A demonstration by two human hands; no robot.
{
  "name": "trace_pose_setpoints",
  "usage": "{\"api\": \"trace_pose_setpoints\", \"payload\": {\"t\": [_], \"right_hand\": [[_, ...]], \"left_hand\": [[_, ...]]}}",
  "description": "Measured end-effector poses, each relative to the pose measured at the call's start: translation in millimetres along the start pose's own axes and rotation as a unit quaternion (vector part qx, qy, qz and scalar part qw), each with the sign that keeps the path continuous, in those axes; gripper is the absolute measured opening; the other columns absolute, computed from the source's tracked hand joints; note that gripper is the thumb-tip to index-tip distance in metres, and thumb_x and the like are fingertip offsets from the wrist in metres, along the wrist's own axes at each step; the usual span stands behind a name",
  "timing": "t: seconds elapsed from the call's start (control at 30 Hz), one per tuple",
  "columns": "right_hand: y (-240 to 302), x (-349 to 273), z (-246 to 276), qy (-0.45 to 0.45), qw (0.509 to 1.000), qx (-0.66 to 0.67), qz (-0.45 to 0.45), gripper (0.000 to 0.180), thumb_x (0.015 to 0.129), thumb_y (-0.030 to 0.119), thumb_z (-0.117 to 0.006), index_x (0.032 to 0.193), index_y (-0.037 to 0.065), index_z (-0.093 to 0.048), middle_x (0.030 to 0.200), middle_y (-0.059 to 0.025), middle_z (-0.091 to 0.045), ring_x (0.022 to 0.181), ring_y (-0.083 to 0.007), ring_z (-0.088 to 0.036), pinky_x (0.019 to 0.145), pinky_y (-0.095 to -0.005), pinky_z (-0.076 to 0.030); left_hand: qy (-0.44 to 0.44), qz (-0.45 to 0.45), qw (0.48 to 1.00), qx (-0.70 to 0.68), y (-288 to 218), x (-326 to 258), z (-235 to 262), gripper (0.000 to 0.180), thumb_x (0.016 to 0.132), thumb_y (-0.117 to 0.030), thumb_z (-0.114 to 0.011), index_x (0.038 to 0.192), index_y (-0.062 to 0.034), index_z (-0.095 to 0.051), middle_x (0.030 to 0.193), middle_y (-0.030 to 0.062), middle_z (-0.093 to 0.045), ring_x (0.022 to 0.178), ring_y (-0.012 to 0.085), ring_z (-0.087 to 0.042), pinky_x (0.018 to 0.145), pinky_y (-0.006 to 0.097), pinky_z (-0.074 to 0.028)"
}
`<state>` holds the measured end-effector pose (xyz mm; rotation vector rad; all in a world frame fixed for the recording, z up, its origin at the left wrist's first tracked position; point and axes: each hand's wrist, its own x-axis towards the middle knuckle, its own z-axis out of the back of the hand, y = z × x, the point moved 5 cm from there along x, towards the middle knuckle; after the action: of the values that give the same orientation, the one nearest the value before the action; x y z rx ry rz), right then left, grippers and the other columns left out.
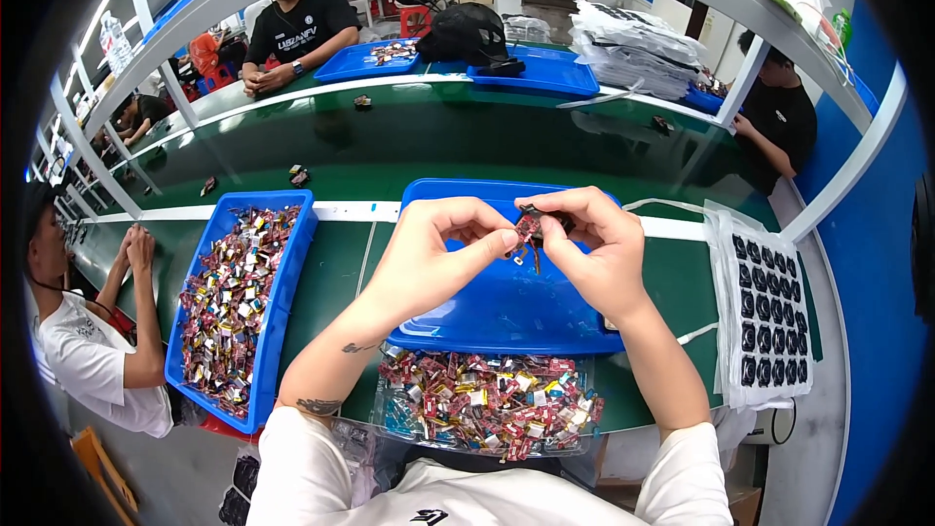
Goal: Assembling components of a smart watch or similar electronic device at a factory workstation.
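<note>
Above the blue tray, my two hands meet at a small electronic assembly. My left hand is closed, its thumb and fingertips pinching the edge of a small red circuit board. My right hand is closed round a small black plastic part against that board, and its fingers partly cover it. A thin brownish strip hangs below the board. Nearer to me, a clear plastic tray holds a heap of red boards with silvery and yellow pieces.
At left, a blue bin is full of similar boards. A white tray with rows of black parts lies at right. A green conveyor belt carries a few small assemblies beyond a metal rail. A co-worker sits at left; others sit across.
</note>
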<state>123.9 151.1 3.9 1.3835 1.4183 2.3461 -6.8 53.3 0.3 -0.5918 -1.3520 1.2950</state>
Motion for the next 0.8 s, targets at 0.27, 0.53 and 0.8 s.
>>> {"api": "trace_pose_setpoints", "payload": {"t": [0.27, 0.53, 0.8], "right_hand": [[-2, -1, -1, 0.003, 1.0, 0.012, 0.002, 0.016, 0.084, -0.005, -0.058, 0.098, -0.001, -0.064, 0.088, -0.0081, -0.067, 0.07, -0.0106, -0.065, 0.059, -0.021, -0.052], [-7, -4, -6, -0.002, 0.997, 0.071, -0.039, 0.013, 0.086, -0.001, -0.06, 0.099, -0.001, -0.062, 0.09, -0.0084, -0.067, 0.076, -0.0105, -0.065, 0.063, -0.0212, -0.053], [-5, -3, -3, -0.009, 0.992, 0.094, -0.084, 0.011, 0.086, 0.002, -0.063, 0.097, -0.001, -0.061, 0.091, -0.0082, -0.067, 0.08, -0.0108, -0.065, 0.068, -0.0215, -0.054]], "left_hand": [[-0.002, 0.008, 0.999, -0.033, 6, 2, -3, 0.013, 0.085, -0.011, -0.067, 0.087, 0.0014, -0.068, 0.077, 0.0057, -0.068, 0.072, 0.0082, -0.062, 0.066, 0.022, -0.048], [-0.026, 0.04, 0.994, -0.099, 10, 2, -3, 0.014, 0.084, -0.008, -0.067, 0.09, 0.0035, -0.066, 0.077, 0.0069, -0.067, 0.073, 0.0085, -0.063, 0.066, 0.021, -0.048], [-0.057, 0.023, 0.997, -0.037, 17, 7, -4, 0.019, 0.082, -0.012, -0.071, 0.094, 0.002, -0.065, 0.077, 0.0021, -0.065, 0.072, 0.004, -0.058, 0.062, 0.018, -0.045]]}}
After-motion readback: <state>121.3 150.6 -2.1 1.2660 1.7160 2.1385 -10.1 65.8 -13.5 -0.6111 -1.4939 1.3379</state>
